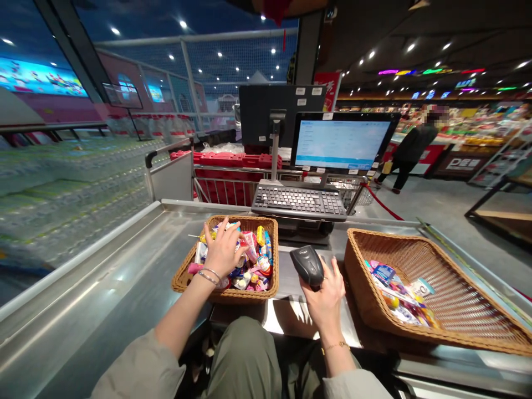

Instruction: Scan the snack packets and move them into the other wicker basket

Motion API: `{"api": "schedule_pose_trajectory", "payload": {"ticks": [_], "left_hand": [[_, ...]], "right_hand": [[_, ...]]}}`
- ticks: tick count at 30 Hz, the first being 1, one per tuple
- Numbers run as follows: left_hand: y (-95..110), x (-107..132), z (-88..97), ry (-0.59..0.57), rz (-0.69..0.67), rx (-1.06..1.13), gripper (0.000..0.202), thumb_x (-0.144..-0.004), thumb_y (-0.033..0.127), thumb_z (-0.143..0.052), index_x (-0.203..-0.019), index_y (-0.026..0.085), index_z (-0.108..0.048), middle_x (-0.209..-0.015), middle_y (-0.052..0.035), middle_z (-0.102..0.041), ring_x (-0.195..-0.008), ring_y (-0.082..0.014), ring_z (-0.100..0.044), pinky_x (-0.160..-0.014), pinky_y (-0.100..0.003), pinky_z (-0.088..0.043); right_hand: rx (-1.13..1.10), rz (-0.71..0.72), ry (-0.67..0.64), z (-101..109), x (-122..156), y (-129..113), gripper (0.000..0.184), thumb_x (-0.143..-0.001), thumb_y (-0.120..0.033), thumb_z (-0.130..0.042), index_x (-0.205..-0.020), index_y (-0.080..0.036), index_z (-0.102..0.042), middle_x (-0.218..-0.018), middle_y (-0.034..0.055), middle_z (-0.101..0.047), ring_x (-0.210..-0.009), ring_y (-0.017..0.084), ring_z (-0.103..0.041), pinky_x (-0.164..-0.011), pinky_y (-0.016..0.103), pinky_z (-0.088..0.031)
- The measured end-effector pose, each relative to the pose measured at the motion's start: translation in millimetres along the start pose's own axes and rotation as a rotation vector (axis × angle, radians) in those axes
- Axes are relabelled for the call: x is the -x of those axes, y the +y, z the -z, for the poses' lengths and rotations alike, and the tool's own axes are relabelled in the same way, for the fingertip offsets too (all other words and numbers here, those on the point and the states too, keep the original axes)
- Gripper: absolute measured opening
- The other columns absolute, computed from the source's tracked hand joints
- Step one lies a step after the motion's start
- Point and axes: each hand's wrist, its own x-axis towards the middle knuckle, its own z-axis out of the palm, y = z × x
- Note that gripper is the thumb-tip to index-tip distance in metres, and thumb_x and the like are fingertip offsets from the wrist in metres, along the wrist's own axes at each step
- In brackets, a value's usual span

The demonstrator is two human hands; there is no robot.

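Observation:
My left hand (222,254) reaches over a small wicker basket (253,296), its fingers spread above the sweets; whether the fingertips touch any is hard to tell. Colourful wrapped sweets (262,265) fill that basket nearly to the rim. In my right hand (326,302) is a black barcode scanner (306,263), gripped by its handle, its head tilted up and left. The scanner is between the small basket and a larger wicker basket (469,282) on the right. A smaller heap of wrapped packets (393,291) lies at the left end of that larger basket.
Behind the baskets stand a keyboard (299,199) and a lit monitor (341,141) on the metal counter (137,271). A shopping trolley (170,174) is beyond the counter edge. One person (415,145) stands farther off at right.

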Motion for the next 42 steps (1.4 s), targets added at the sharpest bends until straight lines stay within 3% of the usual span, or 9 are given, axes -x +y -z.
{"api": "schedule_pose_trajectory", "payload": {"ticks": [10,25,35,42], "left_hand": [[-6,2,7.7,-0.020,-0.057,-0.065,0.017,-0.086,0.033,-0.065,-0.101,0.025,-0.064,-0.142,-0.0060,-0.056,-0.145,-0.0356,-0.030,-0.110,-0.076,0.008],[-28,17,2.1,0.378,-0.256,0.054,0.011,-0.088,0.036,-0.065,-0.098,0.035,-0.071,-0.127,0.0038,-0.068,-0.141,-0.0312,-0.039,-0.116,-0.066,0.002],[-30,15,-8.9,0.282,-0.260,0.030,0.012,-0.090,0.035,-0.063,-0.099,0.036,-0.071,-0.127,0.0053,-0.068,-0.139,-0.0299,-0.041,-0.117,-0.065,0.001],[-48,12,-11.7,0.186,-0.225,-0.021,0.015,-0.090,0.037,-0.062,-0.103,0.036,-0.069,-0.130,0.0046,-0.066,-0.139,-0.0317,-0.040,-0.115,-0.067,0.003]], "right_hand": [[-0.013,-0.009,-0.004,2,-1,-4,0.039,-0.084,-0.039,-0.057,-0.117,-0.019,-0.063,-0.134,0.0107,-0.060,-0.142,0.034,-0.033,-0.112,0.060,-0.025],[-0.002,0.038,0.014,2,-1,-1,0.036,-0.084,-0.039,-0.057,-0.114,-0.020,-0.064,-0.132,0.0109,-0.061,-0.142,0.034,-0.033,-0.111,0.061,-0.027],[0.003,0.023,0.011,1,0,-1,0.037,-0.084,-0.040,-0.057,-0.116,-0.021,-0.063,-0.133,0.0107,-0.060,-0.141,0.035,-0.034,-0.109,0.063,-0.028],[0.017,0.038,0.023,2,-1,-1,0.039,-0.084,-0.040,-0.057,-0.118,-0.020,-0.062,-0.132,0.0104,-0.061,-0.141,0.035,-0.035,-0.109,0.062,-0.029]]}}
